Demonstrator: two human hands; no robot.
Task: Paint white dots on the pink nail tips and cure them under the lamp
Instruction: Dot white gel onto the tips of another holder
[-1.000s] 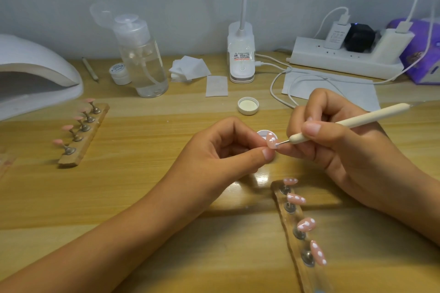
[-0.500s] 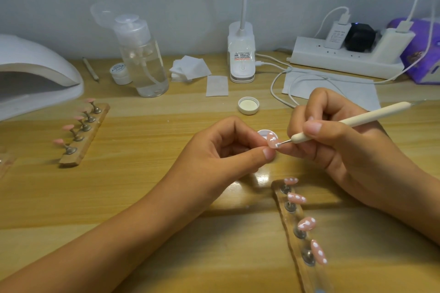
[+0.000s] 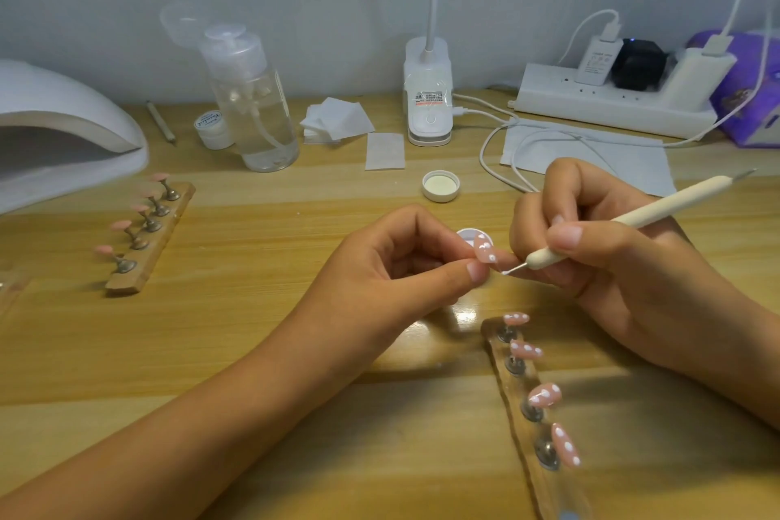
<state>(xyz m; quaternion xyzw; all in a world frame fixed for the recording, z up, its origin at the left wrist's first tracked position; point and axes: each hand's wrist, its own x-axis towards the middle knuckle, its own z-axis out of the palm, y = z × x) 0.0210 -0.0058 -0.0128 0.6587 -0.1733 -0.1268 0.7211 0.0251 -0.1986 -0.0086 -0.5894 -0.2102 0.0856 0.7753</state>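
My left hand point(image 3: 396, 270) pinches a pink nail tip point(image 3: 484, 250) that carries white dots, held up at the table's centre. My right hand point(image 3: 599, 249) grips a white dotting pen point(image 3: 633, 217); its metal point sits just below and right of that tip, a little apart from it. A small white paint pot point(image 3: 466, 233) shows behind the held tip. A wooden holder point(image 3: 523, 405) at the front right carries several pink tips with white dots. Another holder point(image 3: 150, 232) at the left carries several plain pink tips. The white curing lamp point(image 3: 55, 131) stands at the far left.
A clear pump bottle point(image 3: 253, 106), a small white jar point(image 3: 209, 129), cotton pads point(image 3: 337, 120), a white lid point(image 3: 440, 186) and a desk lamp base point(image 3: 428, 97) line the back. A power strip point(image 3: 612, 101) with cables and a purple pack point(image 3: 751, 97) sit at the back right.
The pen's point has drawn down and away from the held nail tip, which it touched before. My left hand holds the tip in nearly the same place.
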